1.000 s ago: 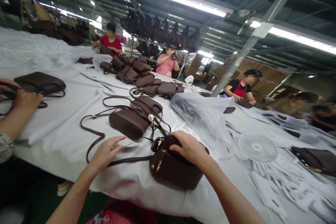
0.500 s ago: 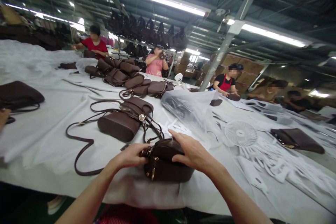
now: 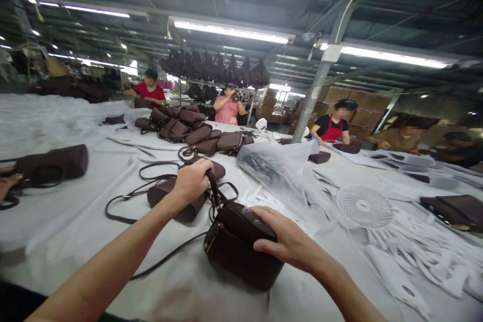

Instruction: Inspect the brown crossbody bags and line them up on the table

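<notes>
A dark brown handbag (image 3: 241, 256) with a gold zip stands tilted on the white-covered table in front of me. My left hand (image 3: 193, 180) is closed around the bag's dark strap, raised above its back left side. My right hand (image 3: 283, 236) grips the bag's right side, thumb on the front and fingers over the top. A bit of clear plastic shows by those fingertips. Just behind my left hand lie another brown bag (image 3: 160, 195) and its long looped strap, partly hidden by my wrist.
Several brown bags (image 3: 199, 133) are heaped farther back. Clear plastic sheeting (image 3: 279, 166), a white fan (image 3: 364, 205) and loose white strips (image 3: 422, 241) lie to the right. Another person's hand (image 3: 9, 183) holds a bag at the left edge. Co-workers stand across the table.
My left hand has moved from the bag's zip end up and away to its strap, lifting it. The bag has turned and tilted, with my right hand still on it.
</notes>
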A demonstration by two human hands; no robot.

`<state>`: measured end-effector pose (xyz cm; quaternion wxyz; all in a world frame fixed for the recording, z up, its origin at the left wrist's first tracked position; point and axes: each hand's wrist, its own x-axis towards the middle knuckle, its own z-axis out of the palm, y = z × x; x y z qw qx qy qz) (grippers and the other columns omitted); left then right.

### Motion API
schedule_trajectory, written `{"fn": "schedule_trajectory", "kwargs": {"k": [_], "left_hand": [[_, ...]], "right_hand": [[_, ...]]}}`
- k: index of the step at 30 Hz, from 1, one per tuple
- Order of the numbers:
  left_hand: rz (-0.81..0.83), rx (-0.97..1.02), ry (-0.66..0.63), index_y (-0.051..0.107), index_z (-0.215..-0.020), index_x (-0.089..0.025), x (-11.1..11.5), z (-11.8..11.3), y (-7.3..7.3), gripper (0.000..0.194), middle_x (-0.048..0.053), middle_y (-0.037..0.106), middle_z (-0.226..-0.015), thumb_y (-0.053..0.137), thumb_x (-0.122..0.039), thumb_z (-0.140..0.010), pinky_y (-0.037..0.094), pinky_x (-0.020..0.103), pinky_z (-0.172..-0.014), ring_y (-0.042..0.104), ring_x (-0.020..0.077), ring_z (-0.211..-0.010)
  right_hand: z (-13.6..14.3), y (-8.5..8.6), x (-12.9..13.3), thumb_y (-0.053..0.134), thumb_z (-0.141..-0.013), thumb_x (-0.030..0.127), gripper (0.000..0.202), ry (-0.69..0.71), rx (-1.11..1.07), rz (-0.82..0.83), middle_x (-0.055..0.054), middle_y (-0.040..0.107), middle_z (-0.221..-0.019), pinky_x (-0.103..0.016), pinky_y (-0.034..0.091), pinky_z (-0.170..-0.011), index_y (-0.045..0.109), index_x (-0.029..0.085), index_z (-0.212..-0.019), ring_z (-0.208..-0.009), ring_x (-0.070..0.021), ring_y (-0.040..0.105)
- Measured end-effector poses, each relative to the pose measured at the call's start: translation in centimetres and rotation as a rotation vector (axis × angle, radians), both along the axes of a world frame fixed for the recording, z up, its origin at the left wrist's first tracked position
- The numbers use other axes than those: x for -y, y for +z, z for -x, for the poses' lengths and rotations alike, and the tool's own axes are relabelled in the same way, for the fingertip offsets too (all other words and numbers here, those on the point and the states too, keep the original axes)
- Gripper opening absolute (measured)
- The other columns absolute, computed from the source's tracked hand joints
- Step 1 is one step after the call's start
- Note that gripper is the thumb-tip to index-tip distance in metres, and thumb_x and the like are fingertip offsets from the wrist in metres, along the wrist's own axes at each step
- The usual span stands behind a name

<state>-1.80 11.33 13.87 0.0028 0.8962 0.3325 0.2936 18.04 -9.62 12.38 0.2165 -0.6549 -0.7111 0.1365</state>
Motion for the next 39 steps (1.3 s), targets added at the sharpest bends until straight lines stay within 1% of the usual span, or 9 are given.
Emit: {"fn": "schedule_trajectory", "kwargs": {"k": [4,9,14,17,21,27,31,35,39], "left_hand": [[-0.038,0.093,-0.162,0.058,-0.103,-0.022,0.8,-1.2,2.4,0.032,0.004,0.061,-0.113,0.045,-0.009,-0.076,0.047,0.029,-0.080,0.062,0.0204,-0.092],[-0.051,-0.013,-0.306,0.059,-0.106,-0.021,1.3,-0.9,2.9,0.037,0.006,0.062,-0.107,0.045,-0.006,-0.075,0.046,0.032,-0.086,0.060,0.0225,-0.098],[-0.097,-0.070,-0.211,0.057,-0.101,-0.020,1.5,0.3,2.2,0.024,0.007,0.061,-0.099,0.046,-0.013,-0.081,0.045,0.032,-0.084,0.057,0.0228,-0.094],[-0.098,-0.080,-0.142,0.055,-0.094,-0.019,0.9,1.6,1.7,0.014,0.007,0.060,-0.096,0.045,-0.016,-0.084,0.045,0.033,-0.079,0.058,0.0232,-0.090],[0.019,-0.199,-0.103,0.057,-0.089,-0.019,-1.2,3.8,0.1,0.010,0.008,0.061,-0.094,0.050,-0.022,-0.083,0.046,0.034,-0.076,0.060,0.0252,-0.087],[0.359,-0.277,-0.309,0.059,-0.123,-0.022,-2.7,4.5,-2.1,0.059,0.012,0.056,-0.135,0.063,-0.015,-0.065,0.039,0.045,-0.103,0.052,0.0335,-0.121],[0.748,0.133,-0.690,0.047,-0.137,-0.022,0.2,1.3,1.5,0.060,0.011,0.052,-0.140,0.059,-0.030,-0.079,0.038,0.042,-0.105,0.048,0.0279,-0.127],[1.051,0.288,-0.989,0.057,-0.117,-0.016,2.5,-2.0,5.5,0.040,0.008,0.069,-0.099,0.059,-0.039,-0.084,0.049,0.034,-0.080,0.065,0.0194,-0.086],[1.152,0.215,-0.932,0.057,-0.079,-0.015,1.9,-2.8,2.8,0.034,-0.003,0.055,-0.056,0.061,-0.049,-0.080,0.039,0.024,-0.053,0.050,0.0105,-0.050]], "right_hand": [[0.1,2.3,-1.8,0.058,-0.087,0.039,0.040,-0.052,-0.081,-0.086,-0.011,0.064,-0.125,-0.041,0.043,-0.100,0.062,0.019,-0.121,-0.115,-0.0269,0.058],[1.8,3.4,-6.9,0.054,-0.088,0.049,0.038,-0.040,-0.389,-0.057,-0.009,0.071,-0.107,-0.039,0.047,-0.091,0.068,0.018,-0.105,-0.101,-0.0237,0.063],[5.3,2.1,-12.3,0.027,-0.090,0.072,0.068,0.034,-1.104,0.273,-0.007,0.071,-0.084,-0.032,0.051,-0.076,0.065,0.016,-0.090,-0.082,-0.0185,0.067],[6.0,2.9,-14.1,0.029,-0.092,0.070,0.059,0.137,-1.443,0.181,-0.006,0.072,-0.088,-0.032,0.053,-0.074,0.061,0.019,-0.094,-0.086,-0.0188,0.068],[3.9,7.0,-14.3,0.038,-0.097,0.054,0.038,0.132,-1.737,-0.057,-0.006,0.073,-0.094,-0.038,0.055,-0.083,0.055,0.021,-0.090,-0.091,-0.0187,0.069],[0.7,12.6,-12.9,0.055,-0.093,0.024,0.007,-0.031,-1.584,-0.201,-0.004,0.073,-0.081,-0.033,0.058,-0.076,0.057,0.017,-0.092,-0.077,-0.0159,0.071],[1.4,13.7,-12.3,0.048,-0.093,0.011,0.013,-0.013,-1.532,-0.305,0.001,0.069,-0.067,-0.029,0.059,-0.072,0.060,0.017,-0.094,-0.064,-0.0119,0.068],[2.0,14.9,-11.6,0.045,-0.095,0.010,0.016,0.014,-1.473,-0.450,0.003,0.070,-0.069,-0.028,0.059,-0.072,0.058,0.020,-0.096,-0.066,-0.0105,0.069],[0.4,16.8,-10.2,0.045,-0.095,0.010,0.016,-0.007,-1.451,-0.633,0.002,0.072,-0.076,-0.029,0.059,-0.077,0.056,0.021,-0.095,-0.074,-0.0111,0.071]]}}
